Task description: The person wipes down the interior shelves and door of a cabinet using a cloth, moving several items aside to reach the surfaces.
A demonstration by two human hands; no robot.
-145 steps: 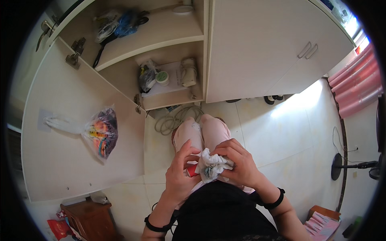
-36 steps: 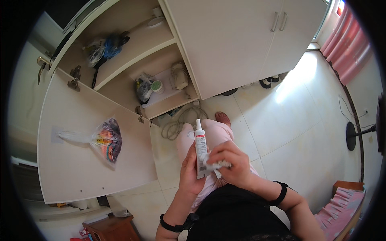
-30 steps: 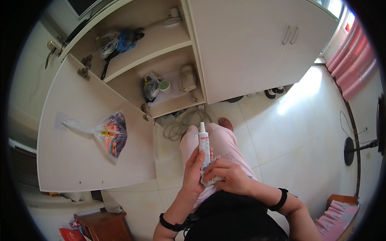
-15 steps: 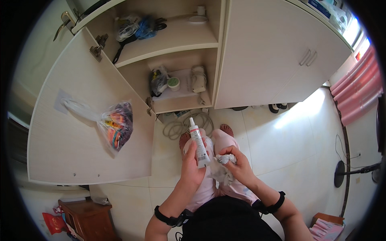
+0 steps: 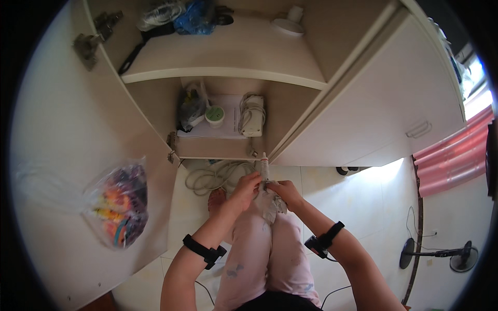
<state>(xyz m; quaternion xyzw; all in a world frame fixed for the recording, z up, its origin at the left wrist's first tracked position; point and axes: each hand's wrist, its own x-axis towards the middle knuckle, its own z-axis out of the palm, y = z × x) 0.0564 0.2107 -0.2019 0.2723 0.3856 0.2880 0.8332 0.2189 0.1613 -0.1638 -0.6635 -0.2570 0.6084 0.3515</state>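
Observation:
My left hand grips a white tube with a red band, held upright in front of the open cupboard. My right hand holds a crumpled grey-white cloth pressed against the tube's lower part. Both hands are together above my knees in pink trousers. Black bands sit on both wrists.
The open cupboard's lower shelf holds a dark bag, a green-lidded jar and a white coiled charger. The upper shelf has blue and black items. A colourful plastic bag hangs on the open door. Coiled cable lies on the floor. A fan stands right.
My view has moved closer to the cupboard and my hands have reached forward with the tube and cloth. The cloth now sits lower on the tube.

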